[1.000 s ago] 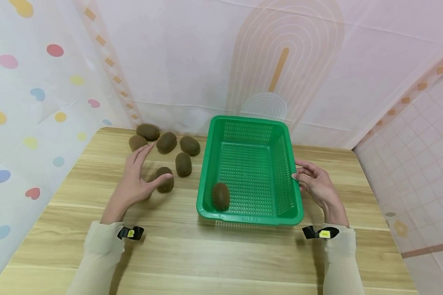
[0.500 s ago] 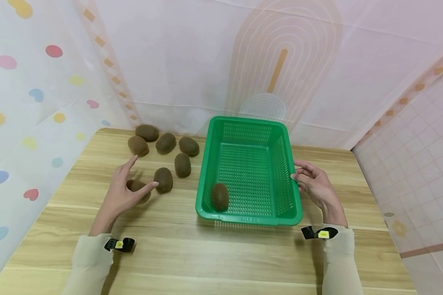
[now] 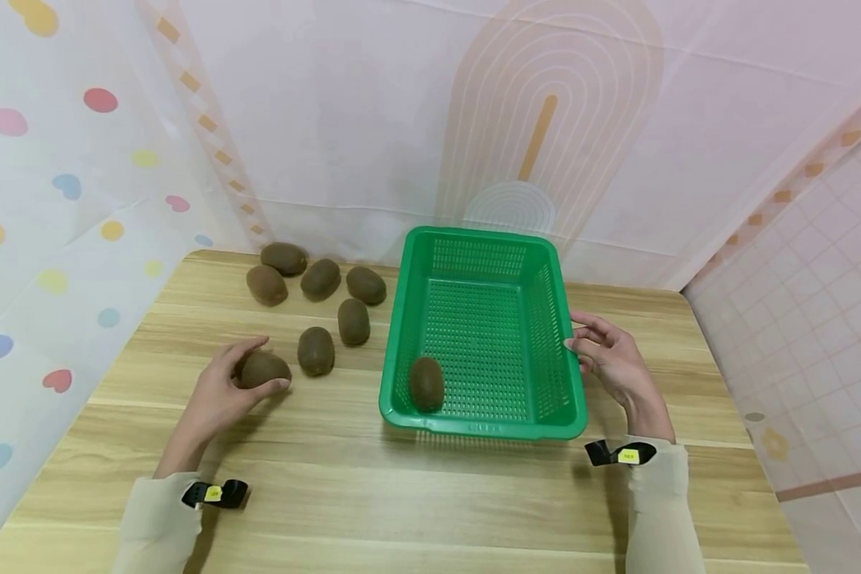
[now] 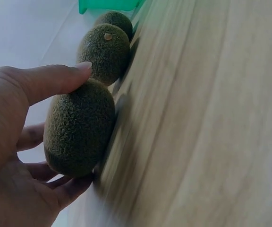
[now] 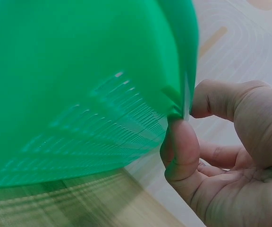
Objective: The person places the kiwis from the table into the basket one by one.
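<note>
Your left hand (image 3: 222, 392) curls thumb and fingers round a kiwi (image 3: 263, 370) at the wooden table (image 3: 344, 486), near six others, while your right hand (image 3: 615, 363) pinches the right rim of the green basket (image 3: 484, 335), where another kiwi (image 3: 426, 385) lies near-left. The yellow labels (image 3: 214, 493) on your black wrist straps (image 3: 234, 494) and the marks on the basket's near rim (image 3: 484, 428) are too small to read.

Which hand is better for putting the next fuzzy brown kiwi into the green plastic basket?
Probably the left hand: it holds a fuzzy brown oval kiwi. The right hand pinches the green rectangular plastic basket by its rim, on the side away from the other loose kiwis.
</note>
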A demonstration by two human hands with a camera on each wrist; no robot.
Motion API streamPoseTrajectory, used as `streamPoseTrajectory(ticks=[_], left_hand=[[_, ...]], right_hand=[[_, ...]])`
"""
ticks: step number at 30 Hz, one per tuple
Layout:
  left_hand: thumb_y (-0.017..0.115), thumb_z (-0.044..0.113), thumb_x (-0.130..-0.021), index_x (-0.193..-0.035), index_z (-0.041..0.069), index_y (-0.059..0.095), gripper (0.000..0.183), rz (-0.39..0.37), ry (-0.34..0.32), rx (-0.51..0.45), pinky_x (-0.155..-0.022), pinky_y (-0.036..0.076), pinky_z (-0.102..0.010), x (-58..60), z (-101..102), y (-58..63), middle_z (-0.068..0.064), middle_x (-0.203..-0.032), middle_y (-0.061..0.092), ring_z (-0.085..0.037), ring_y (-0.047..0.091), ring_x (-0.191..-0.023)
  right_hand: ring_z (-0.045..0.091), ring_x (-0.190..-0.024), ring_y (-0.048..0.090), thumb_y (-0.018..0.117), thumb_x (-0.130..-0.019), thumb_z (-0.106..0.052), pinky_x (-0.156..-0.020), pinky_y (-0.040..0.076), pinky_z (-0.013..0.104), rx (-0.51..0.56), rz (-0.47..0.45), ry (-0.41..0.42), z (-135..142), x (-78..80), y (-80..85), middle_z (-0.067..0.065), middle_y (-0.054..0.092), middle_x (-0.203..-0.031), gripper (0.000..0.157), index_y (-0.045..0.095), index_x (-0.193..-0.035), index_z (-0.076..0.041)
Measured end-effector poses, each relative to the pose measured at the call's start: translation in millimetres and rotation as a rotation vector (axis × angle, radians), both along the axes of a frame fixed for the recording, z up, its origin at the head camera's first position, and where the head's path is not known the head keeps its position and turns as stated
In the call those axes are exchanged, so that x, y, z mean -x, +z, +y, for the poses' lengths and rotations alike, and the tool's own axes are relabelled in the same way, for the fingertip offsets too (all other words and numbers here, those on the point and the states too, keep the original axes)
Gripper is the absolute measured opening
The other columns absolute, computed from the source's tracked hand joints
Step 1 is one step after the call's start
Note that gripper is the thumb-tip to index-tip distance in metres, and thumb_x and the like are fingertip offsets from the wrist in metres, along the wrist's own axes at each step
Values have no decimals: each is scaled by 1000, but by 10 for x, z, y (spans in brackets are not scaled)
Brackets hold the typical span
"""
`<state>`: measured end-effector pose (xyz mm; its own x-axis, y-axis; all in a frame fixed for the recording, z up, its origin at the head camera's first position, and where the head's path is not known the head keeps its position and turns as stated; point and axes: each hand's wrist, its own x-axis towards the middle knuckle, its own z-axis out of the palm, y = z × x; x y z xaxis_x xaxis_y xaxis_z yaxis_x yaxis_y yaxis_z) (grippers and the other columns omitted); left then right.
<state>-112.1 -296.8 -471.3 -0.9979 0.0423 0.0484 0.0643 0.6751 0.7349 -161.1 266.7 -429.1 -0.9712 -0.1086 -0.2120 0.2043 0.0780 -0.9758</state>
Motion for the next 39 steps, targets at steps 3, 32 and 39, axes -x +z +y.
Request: streamPoseTrajectory(ticks=[3, 32, 39], left_hand=[[83, 32, -88, -148, 4, 51, 73, -6, 2, 9, -92, 51, -60, -17, -11, -11, -29, -144, 48, -51, 53, -122], [83, 38, -87, -137, 7, 63, 62, 36, 66, 6, -97, 51, -61, -12, 40, 61, -23, -142, 58, -47, 58, -125], [83, 38, -87, -135, 7, 64, 61, 54, 76, -2, -99, 52, -54, 7, 81, 103, -21, -139, 60, -41, 59, -123]], right_hand=[[5, -77, 62, 63, -98, -3, -63, 53, 19, -2, -2, 3, -3, 0, 4, -3, 63, -103, 58, 42, -152, -2], [5, -76, 63, 63, -98, -2, -63, 54, 20, 6, -8, 17, -3, -8, 19, -1, 63, -105, 60, 40, -154, -1], [6, -75, 64, 63, -98, -3, -63, 54, 20, -9, -5, 14, 1, -10, 9, 0, 62, -106, 59, 42, -153, -4]])
